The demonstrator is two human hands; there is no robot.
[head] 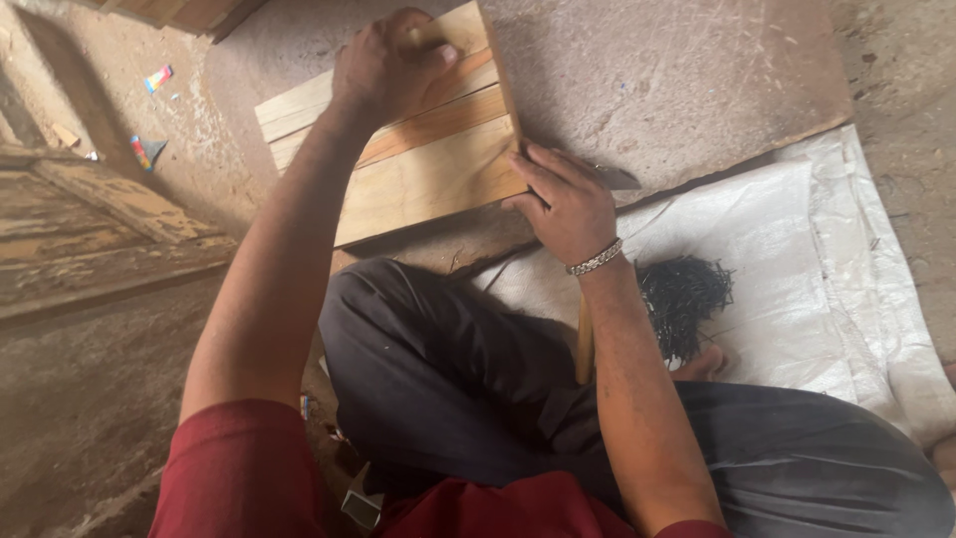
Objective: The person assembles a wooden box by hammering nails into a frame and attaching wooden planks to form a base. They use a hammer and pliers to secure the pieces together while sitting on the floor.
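The wooden panel (pixel 418 149), made of pale and reddish slats lying side by side, is taken as the landmark; it rests on a grey stone slab (pixel 677 80).

Nearest the camera, below the panel, dark trousers (pixel 468 379) over crossed legs and red sleeves (pixel 239 468) are seen. A wooden handle (pixel 585 344) is seen just below the right wrist, between the leg and the forearm; what it belongs to cannot be told. To the lower right of the panel, a heap of dark nails (pixel 682 294) is laid on a white woven sack (pixel 787 259), close beside the right forearm.

The right hand (pixel 568 204) is placed at the panel's lower right corner. Its fingers (pixel 533 164) are extended and only lightly curled, pressed against the corner and edge of the wood rather than wrapped around it. A metal bracelet (pixel 596 258) is worn at the wrist. A dark flat object is seen just beyond the knuckles; whether it is gripped cannot be told.

Farther off, the left hand (pixel 388 60) is set on the panel's upper edge. Its fingers are clenched over a thin upright strip of wood (pixel 496 60) that runs along the panel's right side, with the thumb laid on top.

To the left of the panel, worn planks (pixel 110 219) are lying on the dusty floor.
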